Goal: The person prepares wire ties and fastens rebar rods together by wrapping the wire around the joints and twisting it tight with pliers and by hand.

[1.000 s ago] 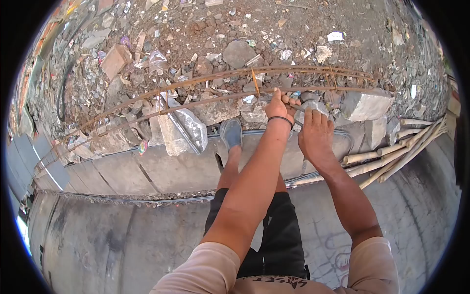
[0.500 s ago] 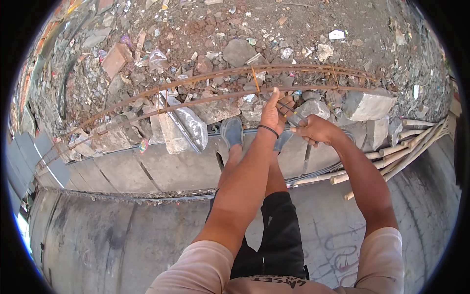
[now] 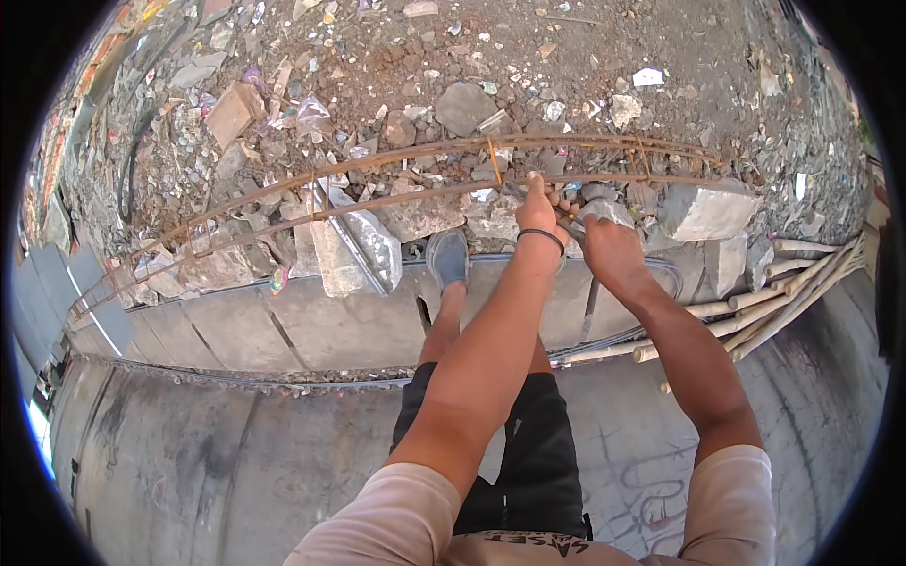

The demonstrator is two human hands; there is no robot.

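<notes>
My left hand [image 3: 540, 205], wearing a dark wristband, is closed just below the front rusty rebar rod [image 3: 415, 196], thumb pointing up along it. What its curled fingers hold is hidden. Close by on the right, my right hand [image 3: 613, 250] grips a dark grey metal tool [image 3: 572, 224] that reaches toward the left fingers; its kind does not show clearly. The rods form a long, narrow rebar frame joined by stirrups, one of them an orange-brown stirrup [image 3: 494, 160] just beyond my left hand.
Broken concrete blocks [image 3: 710, 209] and rubble lie under and around the frame. A metal bar [image 3: 354, 247] leans on a slab at left. Bamboo poles [image 3: 755, 300] are stacked at right. My shoe [image 3: 447, 258] stands on the ledge, above a concrete wall [image 3: 330, 330].
My right hand has moved up and slightly right, turning so its back faces me. My left hand has shifted slightly right and stays closed. The view has tilted a little.
</notes>
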